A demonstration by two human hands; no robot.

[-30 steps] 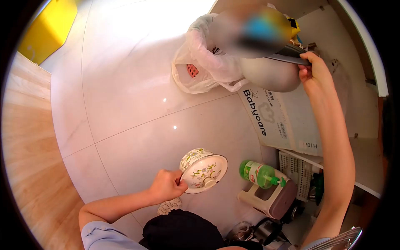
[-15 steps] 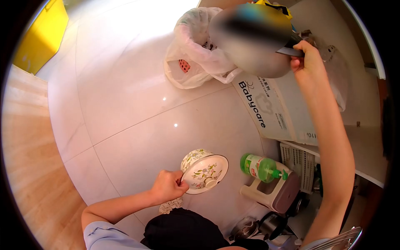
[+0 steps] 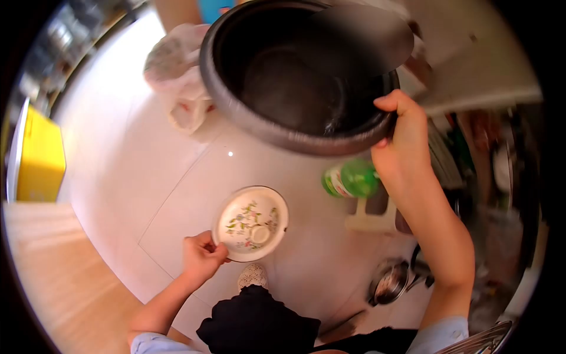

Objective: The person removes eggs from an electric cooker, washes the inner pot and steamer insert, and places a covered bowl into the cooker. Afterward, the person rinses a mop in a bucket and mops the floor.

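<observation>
My left hand (image 3: 204, 255) pinches the rim of a cream floral enamel lid (image 3: 250, 223) with a round knob, held over the tiled floor at lower centre. My right hand (image 3: 404, 130) grips the right edge of a large dark round pot (image 3: 295, 88), which is tilted so its dark inside shows. The pot hangs over the upper middle, partly behind a blurred patch. Just below it and near my right wrist, a green pump bottle (image 3: 352, 179) lies on its side.
A cream and brown stool (image 3: 377, 221) is under the bottle. White plastic bags (image 3: 180, 76) lie left of the pot. A metal pan (image 3: 390, 283) sits at lower right. Cabinet shelves line the right side. A yellow box (image 3: 41, 156) stands at far left.
The view has swung right. My right hand has brought the large dark pot down and nearer. The floral lid in my left hand has turned to face up more.
</observation>
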